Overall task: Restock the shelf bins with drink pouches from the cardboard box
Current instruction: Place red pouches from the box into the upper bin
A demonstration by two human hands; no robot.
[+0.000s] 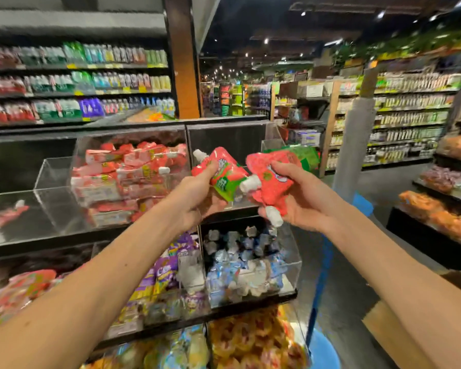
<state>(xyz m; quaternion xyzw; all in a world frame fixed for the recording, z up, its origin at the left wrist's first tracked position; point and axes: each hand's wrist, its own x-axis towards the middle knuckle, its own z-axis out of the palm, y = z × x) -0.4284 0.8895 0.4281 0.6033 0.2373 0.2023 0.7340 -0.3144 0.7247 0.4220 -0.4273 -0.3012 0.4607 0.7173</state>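
SUPERMARKET AISLE: A black shelf unit [37, 251] of clear acrylic bins is being restocked. On the upper tier, 1 bin [104, 138] is seen packed with red drink pouches, while the neighbouring bin [232, 139] appears almost bare, which is probably why both hands are raised in front of it. The cardboard box [383, 328] is glimpsed at the lower right edge, kept near for reloading. The left hand [197, 193] is curled round a red-and-green pouch [224, 174], the thumb pressed on its face and the spout tilted up and to the left. A red bundle [266, 177] is gripped by the right hand [301, 195]. 2 white caps [273, 217] protrude from it, so more than 1 pouch is judged to be held, presumably to save trips. Nothing has yet been let go.
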